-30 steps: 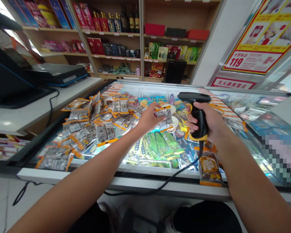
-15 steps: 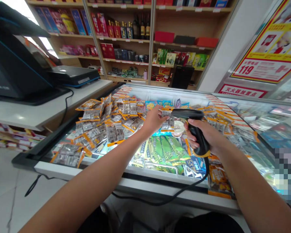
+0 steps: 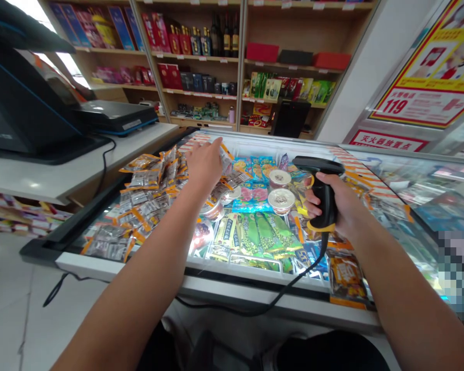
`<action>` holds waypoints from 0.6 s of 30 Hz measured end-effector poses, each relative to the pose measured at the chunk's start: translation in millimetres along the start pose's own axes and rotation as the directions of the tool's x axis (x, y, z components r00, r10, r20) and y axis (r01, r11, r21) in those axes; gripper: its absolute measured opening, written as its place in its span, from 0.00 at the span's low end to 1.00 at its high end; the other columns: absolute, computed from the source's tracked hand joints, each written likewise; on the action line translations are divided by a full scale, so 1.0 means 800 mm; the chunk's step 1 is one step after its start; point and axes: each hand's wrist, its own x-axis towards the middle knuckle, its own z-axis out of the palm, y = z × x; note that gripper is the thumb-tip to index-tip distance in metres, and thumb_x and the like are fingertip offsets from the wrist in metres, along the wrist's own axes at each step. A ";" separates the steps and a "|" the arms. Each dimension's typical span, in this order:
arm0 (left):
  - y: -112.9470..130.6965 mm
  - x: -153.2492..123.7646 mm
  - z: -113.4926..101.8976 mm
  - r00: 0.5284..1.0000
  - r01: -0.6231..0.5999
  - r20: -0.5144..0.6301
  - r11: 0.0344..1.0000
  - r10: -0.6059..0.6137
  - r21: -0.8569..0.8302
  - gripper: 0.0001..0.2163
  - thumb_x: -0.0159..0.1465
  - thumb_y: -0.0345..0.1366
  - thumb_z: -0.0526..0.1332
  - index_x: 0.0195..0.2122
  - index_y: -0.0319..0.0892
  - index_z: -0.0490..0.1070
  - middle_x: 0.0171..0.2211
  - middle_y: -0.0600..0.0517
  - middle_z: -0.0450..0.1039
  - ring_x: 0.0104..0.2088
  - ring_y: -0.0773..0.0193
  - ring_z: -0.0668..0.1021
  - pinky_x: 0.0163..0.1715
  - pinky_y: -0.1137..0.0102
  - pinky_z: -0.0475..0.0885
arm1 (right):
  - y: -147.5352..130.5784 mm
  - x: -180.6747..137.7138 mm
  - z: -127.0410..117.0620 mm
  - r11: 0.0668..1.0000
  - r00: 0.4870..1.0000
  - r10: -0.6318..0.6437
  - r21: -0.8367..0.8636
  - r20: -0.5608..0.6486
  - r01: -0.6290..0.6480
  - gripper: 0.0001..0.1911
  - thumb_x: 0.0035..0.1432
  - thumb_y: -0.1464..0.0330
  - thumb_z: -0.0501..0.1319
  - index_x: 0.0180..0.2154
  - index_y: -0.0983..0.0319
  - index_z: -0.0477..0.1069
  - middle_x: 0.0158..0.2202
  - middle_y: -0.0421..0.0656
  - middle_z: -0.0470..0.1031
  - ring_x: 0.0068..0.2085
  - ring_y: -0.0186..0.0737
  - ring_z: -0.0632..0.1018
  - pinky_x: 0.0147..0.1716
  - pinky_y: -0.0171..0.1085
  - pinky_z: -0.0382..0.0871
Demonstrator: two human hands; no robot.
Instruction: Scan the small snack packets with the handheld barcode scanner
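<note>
Right hand (image 3: 342, 206) is closed around the handle of a black and yellow scanner (image 3: 325, 198), one finger at the trigger, holding it upright above the right part of the freezer (image 3: 88, 263) with its head pointing left. A black cable (image 3: 282, 296) drops from the bottom of the handle and runs left along the near edge of the freezer.

Left hand (image 3: 204, 165) reaches toward the far side, over the right end of a heap of clear packets with orange edges (image 3: 145, 179). One packet (image 3: 226, 158) shows just beside its fingers on the right; I cannot tell whether the hand grips it, since the back of the hand hides the fingertips.

The heap lies on the left part of the glass top. Another packet (image 3: 347, 275) lies near the right forearm, at the near edge. Between the arms, under the glass, are green packs (image 3: 257, 232), and farther back two round tubs (image 3: 281, 200). Far left, a scale (image 3: 116, 116) sits on a white counter (image 3: 27, 178).
</note>
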 end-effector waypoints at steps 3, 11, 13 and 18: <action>-0.024 -0.003 -0.002 0.997 0.081 0.006 0.994 -0.082 0.077 0.20 0.70 0.29 0.50 0.62 0.37 0.64 0.51 0.40 0.73 0.54 0.46 0.68 0.54 0.47 0.61 | -0.006 0.001 -0.008 1.000 1.000 -0.017 0.023 -0.017 0.017 0.13 0.58 0.56 0.63 0.37 0.57 0.68 0.19 0.35 0.62 0.18 0.33 0.63 0.18 0.35 0.57; 0.011 -0.012 -0.008 0.991 -0.009 -0.133 1.000 0.010 0.005 0.18 0.71 0.39 0.54 0.58 0.41 0.70 0.62 0.40 0.61 0.61 0.41 0.63 0.54 0.46 0.59 | -0.030 -0.007 -0.024 0.961 0.983 -0.181 0.211 -0.002 0.177 0.13 0.53 0.57 0.66 0.33 0.56 0.66 0.19 0.33 0.55 0.19 0.30 0.57 0.22 0.37 0.54; 0.053 -0.029 -0.004 0.977 -0.212 -0.030 0.974 0.210 -0.079 0.17 0.69 0.34 0.55 0.58 0.43 0.71 0.59 0.40 0.66 0.60 0.43 0.67 0.55 0.47 0.62 | -0.035 -0.013 -0.025 0.949 0.975 -0.220 0.236 0.032 0.207 0.12 0.52 0.57 0.66 0.33 0.55 0.66 0.18 0.32 0.55 0.18 0.31 0.56 0.22 0.38 0.52; 0.150 -0.098 0.026 0.688 -0.494 0.183 0.638 0.702 -0.591 0.22 0.69 0.42 0.60 0.64 0.47 0.64 0.62 0.45 0.68 0.62 0.52 0.69 0.57 0.56 0.68 | -0.046 -0.026 -0.039 0.708 0.938 -0.292 0.702 0.188 0.079 0.11 0.52 0.63 0.63 0.39 0.52 0.68 0.17 0.32 0.57 0.17 0.31 0.55 0.21 0.38 0.51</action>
